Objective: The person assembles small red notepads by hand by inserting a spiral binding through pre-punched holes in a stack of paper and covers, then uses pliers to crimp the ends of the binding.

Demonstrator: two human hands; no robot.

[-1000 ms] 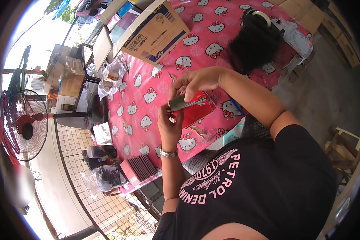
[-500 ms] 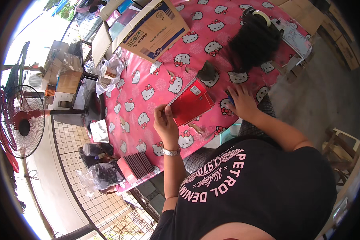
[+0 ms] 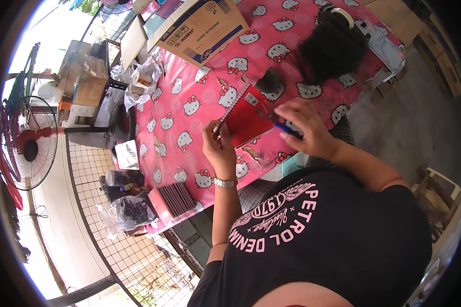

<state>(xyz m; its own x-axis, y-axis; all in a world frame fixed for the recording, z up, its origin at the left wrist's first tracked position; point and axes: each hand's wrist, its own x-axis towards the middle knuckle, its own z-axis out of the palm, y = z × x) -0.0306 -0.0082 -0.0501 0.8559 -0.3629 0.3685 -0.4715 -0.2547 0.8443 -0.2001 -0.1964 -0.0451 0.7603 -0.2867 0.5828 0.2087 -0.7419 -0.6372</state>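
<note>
A red spiral-bound notebook (image 3: 248, 113) lies tilted on the pink table cover, its wire binding along the left edge. My left hand (image 3: 220, 152) grips its near left corner, thumb on top. Over the notebook's right edge is my right hand (image 3: 306, 128), fingers bent around a slim blue object (image 3: 289, 131) whose kind I cannot make out. Just past the notebook's far edge sits a small dark grey-green piece (image 3: 270, 81). A bundle of black bristle-like strands (image 3: 333, 53) lies farther off to the right.
A cardboard box (image 3: 200, 33) stands at the far left of the table. A stack of spiral notebooks (image 3: 173, 204) lies at the near left edge, beside plastic-wrapped items (image 3: 130, 212). A tape roll (image 3: 342, 18) rests by the black strands. A fan (image 3: 30, 143) stands left.
My right hand has lifted from the table and moved left over the notebook's edge, bringing the blue object along. My left hand and the notebook have shifted slightly.
</note>
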